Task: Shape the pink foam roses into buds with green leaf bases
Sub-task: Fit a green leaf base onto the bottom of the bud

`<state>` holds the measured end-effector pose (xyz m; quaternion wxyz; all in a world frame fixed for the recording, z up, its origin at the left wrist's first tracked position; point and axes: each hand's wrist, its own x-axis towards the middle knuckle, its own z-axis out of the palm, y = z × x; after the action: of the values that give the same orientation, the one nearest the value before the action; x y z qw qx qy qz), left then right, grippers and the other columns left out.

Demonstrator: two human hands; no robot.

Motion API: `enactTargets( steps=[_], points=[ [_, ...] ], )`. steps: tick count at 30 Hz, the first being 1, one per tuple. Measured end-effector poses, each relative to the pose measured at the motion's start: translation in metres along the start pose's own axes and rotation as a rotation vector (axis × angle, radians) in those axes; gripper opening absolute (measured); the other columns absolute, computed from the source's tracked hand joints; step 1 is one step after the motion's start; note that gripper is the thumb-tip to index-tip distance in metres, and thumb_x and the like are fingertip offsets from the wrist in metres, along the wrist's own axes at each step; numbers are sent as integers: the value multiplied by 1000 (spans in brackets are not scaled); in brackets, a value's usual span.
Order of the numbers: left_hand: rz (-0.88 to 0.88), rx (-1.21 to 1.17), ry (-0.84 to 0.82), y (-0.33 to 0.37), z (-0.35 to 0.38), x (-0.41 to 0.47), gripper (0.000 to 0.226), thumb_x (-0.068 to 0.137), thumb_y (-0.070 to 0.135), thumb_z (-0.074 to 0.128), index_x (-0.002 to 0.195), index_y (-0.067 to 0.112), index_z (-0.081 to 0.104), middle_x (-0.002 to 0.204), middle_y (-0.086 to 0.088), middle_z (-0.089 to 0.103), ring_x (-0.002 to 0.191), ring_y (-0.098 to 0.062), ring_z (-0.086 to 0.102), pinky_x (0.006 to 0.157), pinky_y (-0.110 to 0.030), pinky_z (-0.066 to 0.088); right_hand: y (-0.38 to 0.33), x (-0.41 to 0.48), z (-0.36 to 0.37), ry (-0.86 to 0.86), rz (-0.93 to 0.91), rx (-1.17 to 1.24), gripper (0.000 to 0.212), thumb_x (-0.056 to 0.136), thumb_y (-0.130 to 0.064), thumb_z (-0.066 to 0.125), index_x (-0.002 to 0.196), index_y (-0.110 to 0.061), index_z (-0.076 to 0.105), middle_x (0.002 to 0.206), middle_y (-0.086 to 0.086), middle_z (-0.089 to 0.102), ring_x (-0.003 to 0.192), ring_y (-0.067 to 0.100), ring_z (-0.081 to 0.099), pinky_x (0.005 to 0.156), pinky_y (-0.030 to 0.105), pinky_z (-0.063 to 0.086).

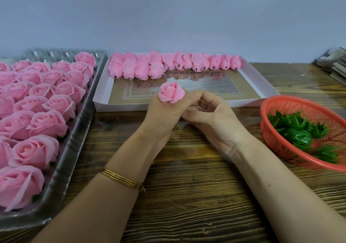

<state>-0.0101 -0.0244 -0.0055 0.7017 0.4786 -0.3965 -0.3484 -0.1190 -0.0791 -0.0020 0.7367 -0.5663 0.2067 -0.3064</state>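
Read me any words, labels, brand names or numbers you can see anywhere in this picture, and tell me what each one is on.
None: no readable text in this view.
Stack of flat packets at the right edge: too blurred to tell whether it carries any print.
White box, grey tray, red basket, held rose and gold bangles: no lettering visible.
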Motion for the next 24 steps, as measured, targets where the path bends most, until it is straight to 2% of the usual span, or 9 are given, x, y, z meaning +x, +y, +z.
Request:
enactTargets(
  steps=[2, 4, 6, 9, 12, 17, 21, 24],
  points=[
    [-4, -26, 14, 0, 0, 0, 29, 75, 14, 72, 52, 22, 56, 57, 3, 55, 59, -14, 55, 58, -27, 47, 2, 0, 2, -5, -11, 13, 27, 72, 15, 65, 93, -1, 62, 88, 16, 61, 94, 32, 49, 88, 48, 35],
    [-19, -41, 22, 0, 1, 0, 28, 75, 15, 71, 54, 21, 54, 58, 0, 52, 59, -16, 51, 57, -28, 43, 5, 1, 4, -37, 8, 54, 32, 69, 7, 65, 100, -2, 65, 88, 17, 60, 91, 32, 46, 85, 46, 35],
    [-33, -54, 27, 1, 3, 0, 27, 75, 18, 70, 53, 22, 55, 57, 2, 52, 58, -13, 51, 59, -29, 41, 6, 2, 4, -77, 51, 125, 43, 70, 3, 63, 113, -1, 63, 89, 15, 64, 86, 28, 55, 85, 37, 44],
    [-30, -61, 30, 0, 4, 0, 27, 74, 20, 68, 51, 23, 56, 57, 9, 53, 59, -6, 53, 61, -25, 42, 6, 4, 2, -120, 89, 199, 43, 75, -1, 61, 118, -1, 61, 93, 7, 70, 90, 14, 64, 90, 27, 50],
    [-24, -59, -14, 0, 4, 0, 29, 77, 20, 67, 50, 25, 57, 56, 14, 54, 57, 0, 55, 56, -19, 46, 7, 4, 1, -133, 112, 224, 37, 76, -3, 60, 113, -5, 64, 95, 6, 69, 92, 13, 64, 91, 27, 50],
    [-14, -59, -50, -1, 1, 0, 29, 78, 21, 68, 52, 27, 58, 57, 15, 54, 60, 0, 55, 57, -18, 47, 8, 4, 2, -141, 135, 239, 34, 77, -7, 60, 111, -6, 65, 92, 4, 68, 87, 12, 63, 93, 29, 48],
    [-20, -42, -61, -2, 0, -1, 28, 79, 22, 68, 52, 25, 58, 59, 13, 55, 63, -1, 56, 61, -21, 48, 8, 5, 2, -144, 135, 227, 40, 76, -6, 59, 116, -5, 63, 109, 11, 66, 104, 18, 62, 99, 32, 48],
    [-14, -39, -69, -3, 1, -2, 28, 79, 19, 67, 52, 23, 58, 58, 11, 56, 61, -2, 56, 59, -19, 48, 8, 5, 1, -148, 136, 252, 45, 75, -5, 59, 120, -2, 61, 112, 13, 67, 107, 21, 62, 102, 37, 47]
  ],
)
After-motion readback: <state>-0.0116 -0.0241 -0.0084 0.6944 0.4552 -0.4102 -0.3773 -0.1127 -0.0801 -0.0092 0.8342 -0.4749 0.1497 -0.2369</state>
